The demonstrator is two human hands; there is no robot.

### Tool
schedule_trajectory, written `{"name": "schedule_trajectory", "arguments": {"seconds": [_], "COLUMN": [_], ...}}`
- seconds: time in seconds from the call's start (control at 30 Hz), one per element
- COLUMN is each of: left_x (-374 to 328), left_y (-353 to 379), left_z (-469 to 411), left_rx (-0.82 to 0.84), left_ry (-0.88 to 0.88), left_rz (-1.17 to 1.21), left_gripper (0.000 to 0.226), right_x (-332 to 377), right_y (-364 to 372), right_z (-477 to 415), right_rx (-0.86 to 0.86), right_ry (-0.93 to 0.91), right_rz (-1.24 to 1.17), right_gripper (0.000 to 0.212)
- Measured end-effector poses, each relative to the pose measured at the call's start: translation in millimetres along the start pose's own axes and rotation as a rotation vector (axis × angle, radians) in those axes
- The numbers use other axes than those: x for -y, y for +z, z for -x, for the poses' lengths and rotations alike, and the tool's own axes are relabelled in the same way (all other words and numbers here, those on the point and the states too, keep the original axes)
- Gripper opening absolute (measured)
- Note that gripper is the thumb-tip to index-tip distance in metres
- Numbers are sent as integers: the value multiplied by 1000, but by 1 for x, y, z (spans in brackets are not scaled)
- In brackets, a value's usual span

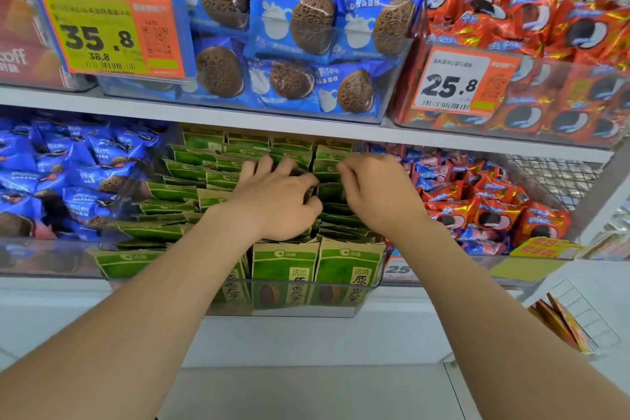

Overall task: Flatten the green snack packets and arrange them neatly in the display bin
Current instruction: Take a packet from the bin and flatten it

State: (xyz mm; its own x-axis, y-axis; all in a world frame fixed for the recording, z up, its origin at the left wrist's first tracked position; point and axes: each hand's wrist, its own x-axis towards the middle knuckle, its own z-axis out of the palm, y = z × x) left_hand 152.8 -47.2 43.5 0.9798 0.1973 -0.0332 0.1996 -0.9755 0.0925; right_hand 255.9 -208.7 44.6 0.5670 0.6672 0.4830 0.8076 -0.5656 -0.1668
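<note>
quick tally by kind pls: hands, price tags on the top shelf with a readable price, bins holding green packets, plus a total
hands: 2, left hand and right hand, both down among the green packets
readable top-shelf price tags: 2, the 35.8 tag and the 25.8 tag
bins of green packets: 1, the display bin
total: 5

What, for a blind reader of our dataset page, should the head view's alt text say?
A person's left hand and right hand grip green packets standing in rows in a clear bin. Blue packets fill the bin to its left, red packets the one to its right.
</note>
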Motion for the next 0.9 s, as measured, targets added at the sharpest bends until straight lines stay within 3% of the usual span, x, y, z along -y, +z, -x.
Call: {"name": "schedule_trajectory", "arguments": {"seconds": [0.07, 0.2, 0.4, 0.6, 0.77, 0.9], "left_x": [-2, -5, -10, -9, -11, -9], "left_y": [1, 4, 4, 1, -1, -4], "left_z": [3, 7, 15, 14, 21, 32], "left_rx": [-8, -33, -70, 31, -11, -249], "left_ry": [0, 1, 17, 6, 12, 58], "left_rz": [-9, -4, 40, 16, 33, 196], "left_gripper": [56, 56, 48, 48, 47, 39], "right_x": [0, 6, 13, 12, -2, 4], "right_y": [3, 7, 4, -13, -38, -57], "right_z": [-3, -12, -18, -2, 27, 48], "right_rx": [-50, 89, 195, 131, -121, -416], "right_ry": [22, 70, 150, -64, -238, -222], "right_rz": [45, 155, 233, 332, 138, 30], "right_gripper": [16, 11, 21, 18, 10, 5]}}
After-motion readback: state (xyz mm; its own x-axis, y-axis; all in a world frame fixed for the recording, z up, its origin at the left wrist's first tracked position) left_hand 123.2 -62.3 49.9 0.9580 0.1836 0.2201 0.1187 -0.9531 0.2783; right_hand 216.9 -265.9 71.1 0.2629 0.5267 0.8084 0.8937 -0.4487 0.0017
